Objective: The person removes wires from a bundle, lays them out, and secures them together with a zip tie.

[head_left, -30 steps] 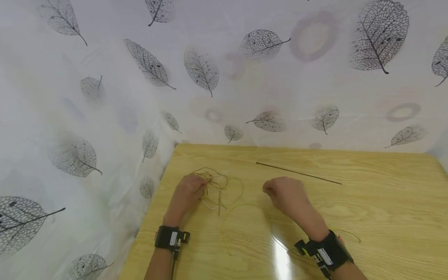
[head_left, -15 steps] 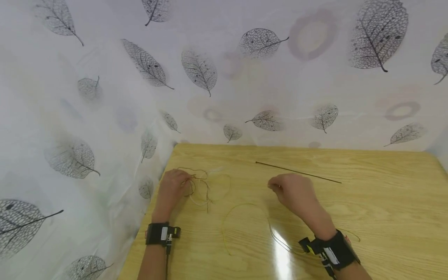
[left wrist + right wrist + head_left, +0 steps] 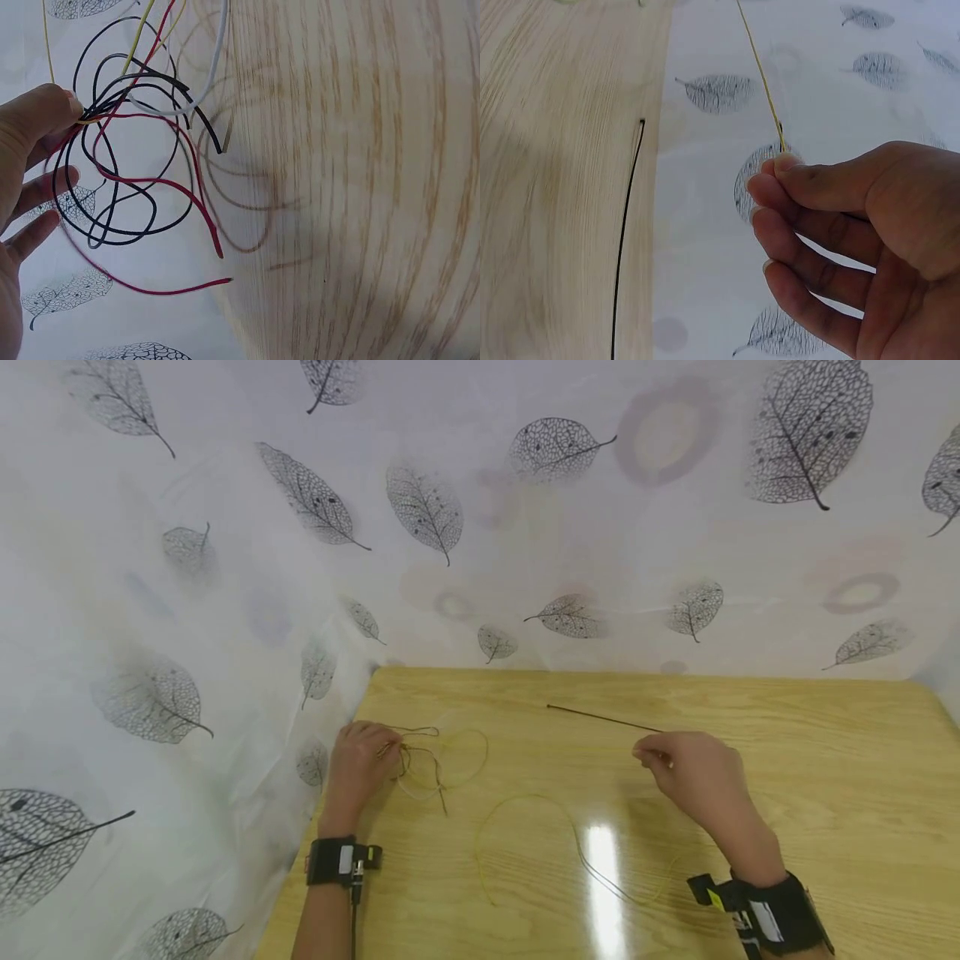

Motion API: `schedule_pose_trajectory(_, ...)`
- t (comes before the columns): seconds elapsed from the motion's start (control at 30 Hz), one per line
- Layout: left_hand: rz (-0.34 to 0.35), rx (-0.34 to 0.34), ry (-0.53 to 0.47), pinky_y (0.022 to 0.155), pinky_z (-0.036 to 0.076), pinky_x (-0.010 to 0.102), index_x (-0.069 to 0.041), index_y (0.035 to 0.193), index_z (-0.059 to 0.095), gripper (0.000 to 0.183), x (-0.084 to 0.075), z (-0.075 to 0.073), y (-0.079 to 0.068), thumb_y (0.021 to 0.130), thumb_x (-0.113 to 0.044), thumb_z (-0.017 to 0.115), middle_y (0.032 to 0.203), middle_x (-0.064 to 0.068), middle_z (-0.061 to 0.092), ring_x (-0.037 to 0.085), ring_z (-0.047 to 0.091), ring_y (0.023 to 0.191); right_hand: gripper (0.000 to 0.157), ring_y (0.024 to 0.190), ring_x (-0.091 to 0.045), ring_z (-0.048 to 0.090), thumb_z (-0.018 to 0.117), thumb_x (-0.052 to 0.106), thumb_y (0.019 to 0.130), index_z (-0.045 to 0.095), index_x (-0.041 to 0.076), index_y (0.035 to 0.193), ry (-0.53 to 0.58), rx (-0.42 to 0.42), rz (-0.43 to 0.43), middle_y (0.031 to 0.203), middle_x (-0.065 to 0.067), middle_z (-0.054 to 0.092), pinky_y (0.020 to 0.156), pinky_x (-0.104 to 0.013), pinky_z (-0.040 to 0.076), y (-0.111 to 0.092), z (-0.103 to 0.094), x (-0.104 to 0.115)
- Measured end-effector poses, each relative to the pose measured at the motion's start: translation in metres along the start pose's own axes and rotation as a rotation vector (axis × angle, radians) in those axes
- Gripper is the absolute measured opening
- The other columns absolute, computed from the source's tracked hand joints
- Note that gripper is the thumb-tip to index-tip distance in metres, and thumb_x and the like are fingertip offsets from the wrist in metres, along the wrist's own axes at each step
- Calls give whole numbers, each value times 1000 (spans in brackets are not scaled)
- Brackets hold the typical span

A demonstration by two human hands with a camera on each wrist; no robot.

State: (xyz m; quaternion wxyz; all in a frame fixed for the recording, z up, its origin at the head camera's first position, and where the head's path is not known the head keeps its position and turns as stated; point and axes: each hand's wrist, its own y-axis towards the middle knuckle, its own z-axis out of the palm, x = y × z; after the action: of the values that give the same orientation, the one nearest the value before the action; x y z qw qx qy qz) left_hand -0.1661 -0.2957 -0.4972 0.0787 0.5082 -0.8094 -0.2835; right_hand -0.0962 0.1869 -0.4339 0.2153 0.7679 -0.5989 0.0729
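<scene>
In the left wrist view my left hand (image 3: pixel 30 150) pinches a loose bundle of thin wires between thumb and index finger. Looped black strands, a red wire (image 3: pixel 142 180), a white wire (image 3: pixel 217 60) and yellow ones spread from the grip. My left hand (image 3: pixel 360 764) is over the table's left side. Toward the right, my right hand (image 3: pixel 697 777) pinches a yellow wire (image 3: pixel 763 79), which runs up out of the right wrist view. A short dark tip shows beside it at the fingertips. In the head view this hand overlaps the right part of a straight black wire (image 3: pixel 600 717).
The wood-grain table (image 3: pixel 825 760) meets a pale leaf-printed sheet (image 3: pixel 465 610) at its back and left. A curved yellow wire (image 3: pixel 477 852) lies mid-table, near a bright glare patch. Each wrist wears a black camera band (image 3: pixel 333 860) with a cable.
My left hand has moved left with the wire bundle, mostly in the first half second. My right hand has shifted right, now covering part of the black wire.
</scene>
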Motion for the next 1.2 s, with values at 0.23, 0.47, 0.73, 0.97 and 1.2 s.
schedule_pose_trajectory(0.23,14,-24,-7,96,41,43,-14,87,75,13,-2,-4,4,76,-12,81,93,-1,72,23,60,95,16,51,-7,53,72,21,85,76,18,101,-3,-33,39,82,-3,73,34,-27,27,-14,-11,-22)
schedule_pose_trajectory(0.47,47,-41,8,90,42,45,-11,79,73,7,-4,-1,8,74,-11,78,93,0,70,24,59,97,18,41,-4,40,71,22,87,75,17,104,4,-33,76,82,-2,73,35,-26,23,-21,-13,-30)
schedule_pose_trajectory(0.73,-26,-43,-2,69,45,40,-11,81,67,13,-3,0,-2,72,-3,74,85,1,67,22,57,82,20,41,-4,41,70,21,88,74,15,107,13,-45,95,82,-4,74,35,-27,23,-21,-17,-31)
schedule_pose_trajectory(0.97,-11,-51,-74,75,46,37,-11,83,62,14,-3,1,-2,78,0,68,94,0,65,23,55,90,22,45,-4,45,69,21,89,73,14,109,25,-31,112,83,-4,73,35,-27,25,-23,-17,-33)
schedule_pose_trajectory(1.2,-26,-16,-126,72,46,37,-16,82,66,15,-5,8,-8,76,-3,71,89,-6,69,17,58,87,19,54,-11,57,70,21,88,74,15,106,41,-11,117,83,-5,73,36,-28,31,-23,-15,-36)
